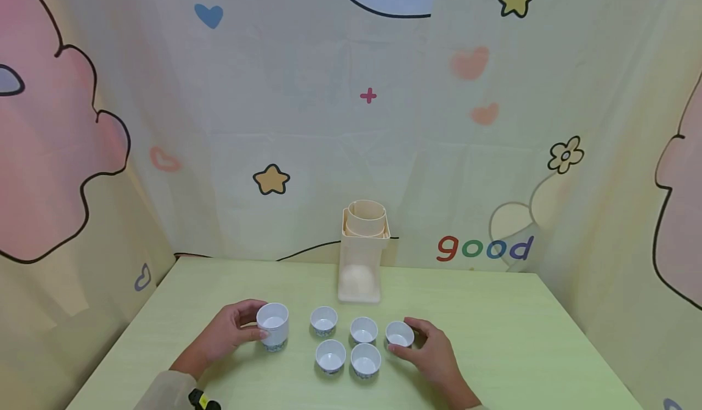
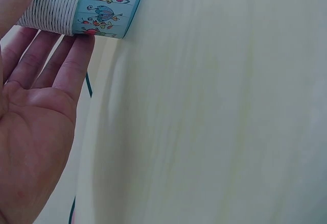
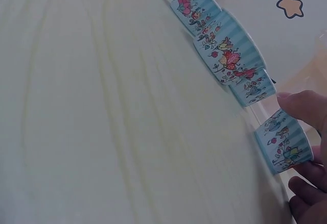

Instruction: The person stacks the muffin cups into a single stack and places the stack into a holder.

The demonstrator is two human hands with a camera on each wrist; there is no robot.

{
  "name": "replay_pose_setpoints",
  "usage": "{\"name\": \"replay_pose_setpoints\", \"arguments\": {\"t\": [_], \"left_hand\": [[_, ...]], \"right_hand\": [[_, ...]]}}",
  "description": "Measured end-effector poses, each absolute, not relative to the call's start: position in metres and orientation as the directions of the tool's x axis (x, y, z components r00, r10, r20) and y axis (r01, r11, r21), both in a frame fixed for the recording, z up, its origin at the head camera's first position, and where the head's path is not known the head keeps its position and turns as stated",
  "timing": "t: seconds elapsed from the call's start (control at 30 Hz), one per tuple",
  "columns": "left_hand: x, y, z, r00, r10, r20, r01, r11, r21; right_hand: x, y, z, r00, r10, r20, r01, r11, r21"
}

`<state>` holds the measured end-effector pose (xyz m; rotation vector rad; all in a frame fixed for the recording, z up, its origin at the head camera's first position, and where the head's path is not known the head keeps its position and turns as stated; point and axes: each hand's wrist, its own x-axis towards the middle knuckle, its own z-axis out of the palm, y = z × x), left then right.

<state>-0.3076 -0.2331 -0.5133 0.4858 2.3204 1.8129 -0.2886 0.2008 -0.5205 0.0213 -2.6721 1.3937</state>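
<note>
On the left of the table in the head view, my left hand (image 1: 233,331) grips a stack of nested small paper cups (image 1: 273,318), thumb on the near side. The left wrist view shows the stack's ridged rims and the blue, flower-printed lowest cup (image 2: 110,4). At the right, my right hand (image 1: 433,349) holds a single paper cup (image 1: 400,334) between thumb and fingers, its mouth facing up. In the right wrist view this cup (image 3: 283,142) stands at the tabletop. Between the hands are several more upright cups, including a front-left cup (image 1: 331,356) and a back-left cup (image 1: 324,321).
Behind the cups stands a beige holder (image 1: 360,270) with a round tube (image 1: 366,217) in its top. The pale green table (image 1: 493,331) reaches back to a printed cloth (image 1: 329,93), and cloth also hangs at both sides.
</note>
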Motion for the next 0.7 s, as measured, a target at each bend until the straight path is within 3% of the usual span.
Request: {"name": "replay_pose_setpoints", "arguments": {"t": [0.7], "left_hand": [[-0.3070, -0.2328, -0.5138, -0.934, 0.346, 0.086, 0.174, 0.233, 0.957]], "right_hand": [[-0.2876, 0.2019, -0.5204, -0.988, 0.066, 0.140, -0.077, 0.580, -0.811]]}}
